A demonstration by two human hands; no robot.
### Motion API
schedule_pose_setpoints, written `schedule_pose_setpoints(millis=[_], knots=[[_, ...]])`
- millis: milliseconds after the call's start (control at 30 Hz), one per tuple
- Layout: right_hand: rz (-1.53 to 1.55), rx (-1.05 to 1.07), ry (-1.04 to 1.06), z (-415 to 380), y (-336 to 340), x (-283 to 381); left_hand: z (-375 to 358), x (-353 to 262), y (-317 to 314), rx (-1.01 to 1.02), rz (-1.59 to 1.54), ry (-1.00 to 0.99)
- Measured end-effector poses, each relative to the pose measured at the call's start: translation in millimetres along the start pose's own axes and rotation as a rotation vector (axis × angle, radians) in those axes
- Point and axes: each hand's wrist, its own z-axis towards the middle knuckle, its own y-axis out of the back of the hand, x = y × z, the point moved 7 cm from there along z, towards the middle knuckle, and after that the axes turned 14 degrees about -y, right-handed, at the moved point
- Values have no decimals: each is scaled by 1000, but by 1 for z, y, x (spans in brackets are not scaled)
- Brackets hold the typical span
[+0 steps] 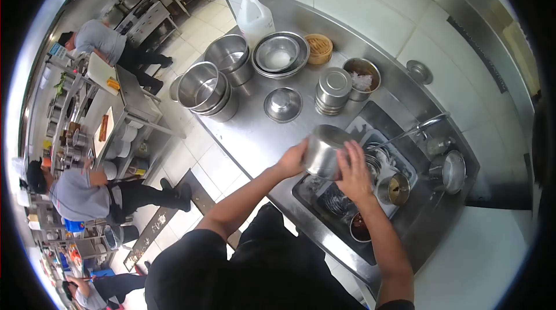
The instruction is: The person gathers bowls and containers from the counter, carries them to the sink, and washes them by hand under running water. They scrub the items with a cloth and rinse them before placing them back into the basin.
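Observation:
A shiny steel pot [324,150] is held between my two hands above the near left part of the sink [301,200]. My left hand [293,159] grips its left side, and my right hand [354,172] presses against its right side, fingers on the wall. Its opening is turned away from me, so the inside is hidden. Below, a grey tub [412,168] stands in the sink with foam and metal dishes. A small steel pot [395,188] with brownish liquid sits beside my right wrist, and another pot [360,228] with dark red contents is partly behind my forearm.
Nested steel pots [202,87], steel bowls [278,55], a lid [283,105], stacked canisters [333,90] and a bamboo steamer [318,49] stand on the counter. A faucet [425,126] reaches over the sink. A strainer [449,172] lies at right. Several co-workers are at left.

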Motion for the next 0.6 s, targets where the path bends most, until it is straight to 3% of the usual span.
schedule_pose_setpoints(millis=[100, 200, 233, 333, 400, 467, 500, 567, 600], knots=[[84, 177, 55, 23, -49, 40, -55, 67, 33, -205, 235, 33], [64, 192, 180, 30, -97, 70, -84, 91, 57, -165, 499, -67], [37, 192, 233, 30, -111, 80, -95, 97, 66, -162, 348, 84], [-17, 157, 242, 40, -144, 112, -125, 167, 85, -102, 572, 44], [-39, 193, 281, 40, -165, 121, -124, 167, 107, -32, 386, 129], [-24, 198, 290, 37, -175, 123, -114, 154, 129, -183, 164, 27], [-1, 191, 244, 32, -185, 119, -118, 176, 136, -205, 151, -25], [16, 279, 214, 28, -174, 114, -108, 169, 143, -99, 309, -112], [93, 211, 176, 24, -175, 109, -101, 141, 147, 27, 485, -157]])
